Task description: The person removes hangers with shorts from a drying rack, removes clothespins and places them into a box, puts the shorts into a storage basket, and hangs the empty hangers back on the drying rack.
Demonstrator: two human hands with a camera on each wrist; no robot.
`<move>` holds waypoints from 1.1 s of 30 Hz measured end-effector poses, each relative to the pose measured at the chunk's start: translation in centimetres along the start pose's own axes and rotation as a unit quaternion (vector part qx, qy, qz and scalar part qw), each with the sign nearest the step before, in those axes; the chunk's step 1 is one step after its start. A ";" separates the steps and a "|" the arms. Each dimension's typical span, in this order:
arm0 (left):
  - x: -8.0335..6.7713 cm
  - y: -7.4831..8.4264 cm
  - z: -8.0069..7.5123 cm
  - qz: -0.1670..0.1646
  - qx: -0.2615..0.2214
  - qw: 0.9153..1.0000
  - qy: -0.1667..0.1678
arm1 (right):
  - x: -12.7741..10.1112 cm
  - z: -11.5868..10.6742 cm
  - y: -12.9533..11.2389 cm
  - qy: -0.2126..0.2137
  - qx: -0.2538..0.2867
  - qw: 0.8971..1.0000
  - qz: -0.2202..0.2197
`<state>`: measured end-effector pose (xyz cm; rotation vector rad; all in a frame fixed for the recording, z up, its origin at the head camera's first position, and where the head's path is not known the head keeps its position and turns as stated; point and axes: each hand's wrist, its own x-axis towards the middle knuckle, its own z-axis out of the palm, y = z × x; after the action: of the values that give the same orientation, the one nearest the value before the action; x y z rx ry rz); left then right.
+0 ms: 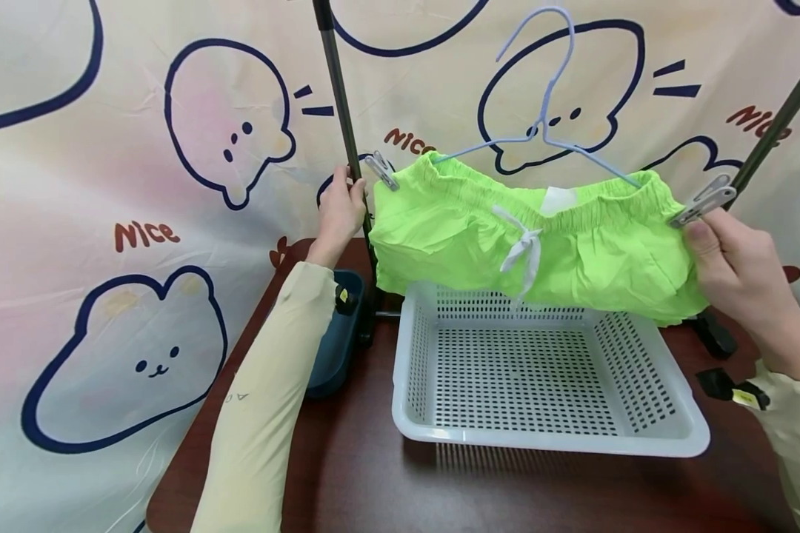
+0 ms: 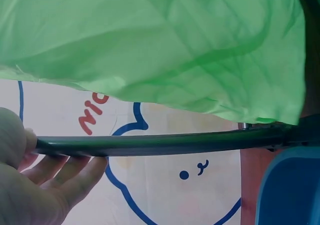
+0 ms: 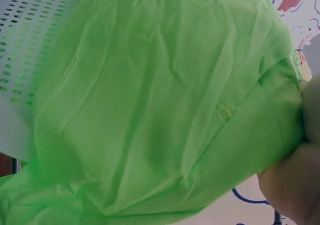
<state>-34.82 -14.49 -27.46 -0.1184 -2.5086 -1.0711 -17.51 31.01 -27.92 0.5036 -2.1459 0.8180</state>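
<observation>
Cream cloth printed with cartoon bears [image 1: 127, 348] hangs behind a dark wooden table [image 1: 347, 481], and on the table stands a white perforated basket [image 1: 547, 374] with nothing in it. Above the basket hang the bright green shorts [image 1: 527, 244], their waistband clipped at both ends to a pale blue hanger [image 1: 547, 111]; the hem dips just over the basket's far rim. As far as can be judged, the shorts are already out of the basket and fastened on, with the left metal clip [image 1: 381, 170] closed on the waistband, and what is left is finishing at the right clip [image 1: 703, 201] and hanging the hanger up, since its hook rests on nothing visible. The right hand [image 1: 740, 274] pinches the right end of the waistband, thumb on top just below that clip, so the fabric lies directly between its fingers. The left hand [image 1: 340, 211] is off the shorts: its fingers [image 2: 65, 177] curl around the dark upright pole [image 1: 347, 141], with the green cloth just beside them.
</observation>
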 end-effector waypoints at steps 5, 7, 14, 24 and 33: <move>-0.2 0.2 -0.2 -0.024 -0.007 1.000 -0.017 | -0.5 -0.3 0.4 -0.005 0.003 1.000 0.017; -0.3 0.2 -0.2 -0.031 -0.013 0.999 -0.021 | -0.8 -0.3 0.6 -0.007 0.001 1.000 0.022; -0.3 -0.3 -0.5 -0.040 -0.044 0.998 -0.034 | -1.5 -0.6 1.1 -0.027 -0.006 0.999 0.030; -0.9 -0.3 -1.0 -0.068 -0.078 0.994 -0.045 | -2.1 -0.9 1.5 -0.046 -0.024 0.998 0.033; -1.3 -0.5 -1.4 -0.081 -0.121 0.988 -0.048 | -2.1 -1.0 1.5 -0.074 -0.018 0.996 0.041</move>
<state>-33.27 -15.72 -27.43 -0.0359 -2.4972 -1.4677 -16.56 32.99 -29.64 0.4719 -2.3264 0.8066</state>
